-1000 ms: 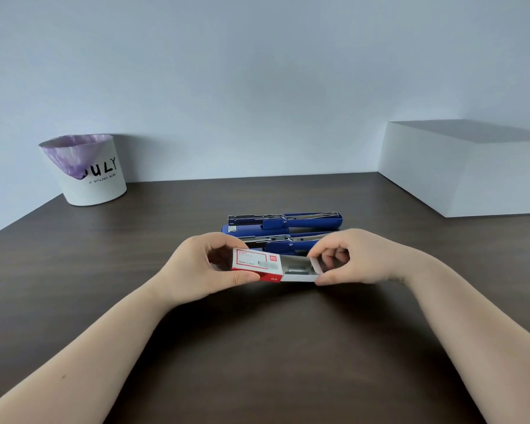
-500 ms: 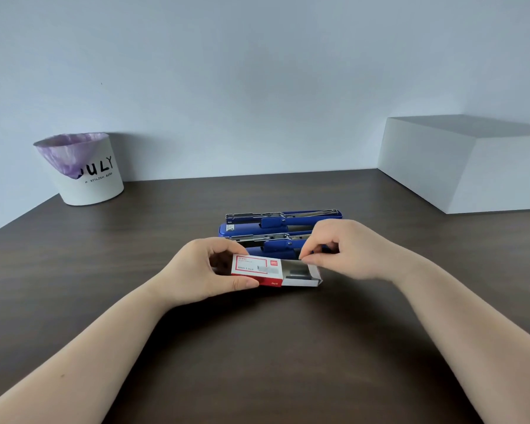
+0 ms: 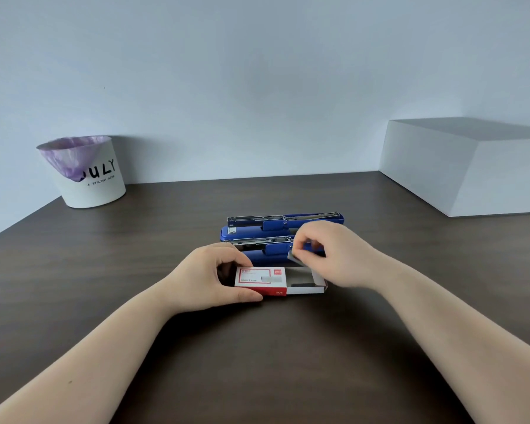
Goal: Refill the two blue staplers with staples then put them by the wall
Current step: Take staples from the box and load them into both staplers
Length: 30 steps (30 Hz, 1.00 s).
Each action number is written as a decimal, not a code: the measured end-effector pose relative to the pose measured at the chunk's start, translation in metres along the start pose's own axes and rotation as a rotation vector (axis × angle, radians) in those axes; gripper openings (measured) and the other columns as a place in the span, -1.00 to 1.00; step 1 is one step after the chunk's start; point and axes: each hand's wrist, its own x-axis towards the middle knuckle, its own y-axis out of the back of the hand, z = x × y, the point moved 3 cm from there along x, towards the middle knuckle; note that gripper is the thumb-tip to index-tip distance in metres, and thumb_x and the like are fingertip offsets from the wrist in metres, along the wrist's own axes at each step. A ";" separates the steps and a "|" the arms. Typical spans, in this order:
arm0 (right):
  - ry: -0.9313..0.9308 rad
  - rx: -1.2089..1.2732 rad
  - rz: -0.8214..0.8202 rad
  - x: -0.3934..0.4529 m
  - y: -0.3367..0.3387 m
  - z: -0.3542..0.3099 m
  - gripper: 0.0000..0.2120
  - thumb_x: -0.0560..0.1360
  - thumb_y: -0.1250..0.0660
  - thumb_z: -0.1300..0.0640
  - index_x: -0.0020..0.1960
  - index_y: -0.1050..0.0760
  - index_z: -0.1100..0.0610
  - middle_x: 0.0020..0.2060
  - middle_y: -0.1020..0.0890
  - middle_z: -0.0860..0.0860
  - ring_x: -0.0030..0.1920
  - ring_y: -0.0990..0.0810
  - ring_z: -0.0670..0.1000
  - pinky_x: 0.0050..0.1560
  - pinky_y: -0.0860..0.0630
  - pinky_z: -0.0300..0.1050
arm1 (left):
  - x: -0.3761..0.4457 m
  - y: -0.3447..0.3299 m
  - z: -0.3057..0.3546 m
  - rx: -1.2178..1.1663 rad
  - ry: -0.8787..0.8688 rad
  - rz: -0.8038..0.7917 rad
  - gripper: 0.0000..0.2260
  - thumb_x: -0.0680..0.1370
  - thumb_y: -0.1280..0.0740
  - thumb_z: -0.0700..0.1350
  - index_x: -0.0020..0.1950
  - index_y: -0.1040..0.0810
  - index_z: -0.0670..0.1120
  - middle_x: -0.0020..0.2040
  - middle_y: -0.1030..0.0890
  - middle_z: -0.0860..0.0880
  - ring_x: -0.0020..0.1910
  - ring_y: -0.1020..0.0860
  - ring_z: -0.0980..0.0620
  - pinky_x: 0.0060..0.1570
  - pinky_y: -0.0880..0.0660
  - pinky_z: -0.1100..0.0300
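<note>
Both blue staplers (image 3: 283,237) lie open and seemingly unfilled, well short of the wall, while the left hand (image 3: 208,275) clasps the staple box (image 3: 262,281) and the right hand (image 3: 328,254) pinches a staple strip (image 3: 295,258).

Two opened blue staplers (image 3: 283,229), side by side

Pale blue wall (image 3: 257,87), dark wood-grain table (image 3: 257,362) (matte), soft even light

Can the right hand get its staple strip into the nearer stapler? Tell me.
Probably yes. The right hand pinches a staple strip just above the nearer blue stapler, whose top lies swung open, with nothing between them.
</note>
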 end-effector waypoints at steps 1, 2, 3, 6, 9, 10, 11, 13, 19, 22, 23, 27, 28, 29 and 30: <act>-0.032 0.033 0.034 0.000 0.001 0.001 -0.91 0.52 -0.28 0.12 -0.14 -0.50 0.09 -0.25 -0.58 -0.14 -0.24 -0.51 -0.16 -0.22 -0.40 -0.39 | 0.000 0.000 0.000 0.011 -0.014 -0.008 -0.49 0.12 -0.38 0.45 -0.10 -0.59 0.17 -0.13 -0.63 0.08 -0.09 -0.55 0.04 -0.09 -0.49 0.18; -0.059 0.069 0.047 0.000 0.002 0.003 -0.91 0.53 -0.27 0.12 -0.14 -0.47 0.10 -0.23 -0.63 -0.11 -0.24 -0.55 -0.15 -0.23 -0.44 -0.36 | 0.000 -0.001 0.001 0.016 -0.022 -0.012 -0.50 0.12 -0.35 0.46 -0.10 -0.59 0.18 -0.13 -0.62 0.08 -0.09 -0.54 0.03 -0.10 -0.48 0.17; -0.080 0.112 0.042 0.000 0.001 0.004 -0.91 0.54 -0.25 0.15 -0.13 -0.44 0.13 -0.20 -0.66 -0.07 -0.25 -0.58 -0.19 -0.24 -0.47 -0.36 | 0.001 -0.001 0.001 0.019 -0.026 -0.011 -0.51 0.12 -0.34 0.47 -0.12 -0.57 0.21 -0.13 -0.62 0.08 -0.10 -0.54 0.03 -0.10 -0.48 0.18; -0.127 0.191 0.029 0.001 -0.001 0.005 -0.90 0.56 -0.18 0.20 -0.13 -0.37 0.15 -0.17 -0.70 0.00 -0.37 -0.59 -0.29 -0.38 -0.45 -0.46 | 0.001 0.000 0.001 0.031 -0.025 -0.009 -0.56 0.10 -0.33 0.48 -0.16 -0.53 0.27 -0.14 -0.60 0.10 -0.10 -0.53 0.02 -0.11 -0.47 0.19; -0.166 0.216 0.112 0.003 0.003 0.006 -0.89 0.56 -0.18 0.23 -0.15 -0.35 0.13 -0.22 -0.69 0.07 -0.51 -0.55 -0.25 -0.53 -0.39 -0.41 | 0.001 -0.001 0.000 0.041 -0.027 -0.015 -0.57 0.11 -0.33 0.49 -0.16 -0.51 0.29 -0.13 -0.61 0.09 -0.10 -0.54 0.03 -0.10 -0.47 0.18; -0.186 0.237 0.145 0.003 0.004 0.007 -0.90 0.56 -0.19 0.24 -0.14 -0.36 0.16 -0.26 -0.68 0.09 -0.56 -0.53 -0.23 -0.57 -0.39 -0.39 | 0.001 -0.001 0.000 0.043 -0.029 -0.017 -0.57 0.11 -0.33 0.48 -0.16 -0.51 0.28 -0.13 -0.61 0.08 -0.09 -0.54 0.03 -0.10 -0.47 0.17; -0.211 0.270 0.183 0.003 0.005 0.008 -0.91 0.55 -0.21 0.24 -0.14 -0.37 0.19 -0.31 -0.67 0.08 -0.60 -0.50 -0.18 -0.58 -0.39 -0.36 | 0.001 -0.001 0.000 0.044 -0.031 -0.018 -0.57 0.12 -0.33 0.48 -0.16 -0.51 0.28 -0.13 -0.61 0.08 -0.09 -0.54 0.03 -0.10 -0.47 0.18; -0.268 0.370 0.264 0.004 0.007 0.013 -0.91 0.54 -0.25 0.23 -0.14 -0.41 0.21 -0.38 -0.65 0.06 -0.60 -0.46 -0.06 -0.56 -0.40 -0.31 | 0.001 -0.001 0.001 0.049 -0.030 -0.021 -0.55 0.13 -0.35 0.46 -0.12 -0.54 0.24 -0.13 -0.61 0.08 -0.08 -0.54 0.03 -0.10 -0.47 0.19; -0.398 0.710 0.480 0.005 0.011 0.020 -0.97 0.45 -0.40 0.25 -0.16 -0.59 0.21 -0.30 -0.66 0.08 -0.44 -0.59 -0.12 -0.45 -0.52 -0.28 | 0.000 -0.001 0.001 0.058 -0.025 -0.023 -0.45 0.14 -0.36 0.44 -0.04 -0.61 0.13 -0.12 -0.60 0.10 -0.07 -0.53 0.06 -0.10 -0.47 0.24; -0.472 0.806 0.530 0.006 0.008 0.025 -0.99 0.44 -0.42 0.24 -0.17 -0.61 0.19 -0.26 -0.68 0.09 -0.31 -0.67 -0.04 -0.31 -0.63 -0.18 | 0.000 0.000 0.002 0.064 -0.023 -0.013 -0.48 0.15 -0.38 0.41 -0.04 -0.60 0.13 -0.13 -0.58 0.10 -0.08 -0.50 0.06 -0.12 -0.46 0.28; -0.498 0.829 0.534 0.007 0.007 0.025 -0.99 0.44 -0.42 0.25 -0.15 -0.61 0.19 -0.26 -0.68 0.09 -0.31 -0.69 -0.03 -0.26 -0.65 -0.16 | 0.000 0.000 0.002 0.067 -0.020 -0.011 -0.49 0.16 -0.40 0.38 -0.03 -0.61 0.11 -0.13 -0.58 0.10 -0.08 -0.49 0.06 -0.13 -0.45 0.31; -0.560 0.900 0.542 0.013 0.002 0.025 -0.97 0.44 -0.41 0.30 -0.12 -0.59 0.23 -0.26 -0.69 0.10 -0.30 -0.71 -0.04 -0.21 -0.66 -0.19 | -0.001 0.000 0.004 0.083 -0.012 -0.005 -0.53 0.20 -0.46 0.29 0.01 -0.61 0.10 -0.11 -0.57 0.11 -0.07 -0.49 0.09 -0.10 -0.45 0.32; -0.578 0.905 0.552 0.015 0.002 0.025 -0.96 0.43 -0.41 0.30 -0.12 -0.59 0.23 -0.24 -0.69 0.10 -0.29 -0.72 -0.03 -0.19 -0.66 -0.18 | -0.002 0.000 0.004 0.083 -0.012 0.000 -0.54 0.21 -0.47 0.28 0.01 -0.61 0.10 -0.10 -0.57 0.11 -0.06 -0.49 0.10 -0.09 -0.45 0.32; -0.597 0.910 0.566 0.018 0.002 0.025 -0.95 0.42 -0.42 0.31 -0.12 -0.60 0.23 -0.22 -0.69 0.11 -0.27 -0.72 -0.02 -0.14 -0.66 -0.16 | -0.002 0.000 0.005 0.082 -0.015 0.005 -0.55 0.21 -0.48 0.27 0.02 -0.61 0.10 -0.10 -0.57 0.12 -0.06 -0.49 0.11 -0.09 -0.45 0.33; -0.611 0.920 0.578 0.021 0.002 0.025 -0.94 0.41 -0.43 0.32 -0.12 -0.61 0.23 -0.20 -0.69 0.12 -0.24 -0.72 -0.01 -0.10 -0.66 -0.13 | -0.003 0.000 0.005 0.080 -0.020 0.010 -0.55 0.22 -0.48 0.26 0.02 -0.61 0.10 -0.10 -0.56 0.13 -0.06 -0.49 0.13 -0.08 -0.44 0.35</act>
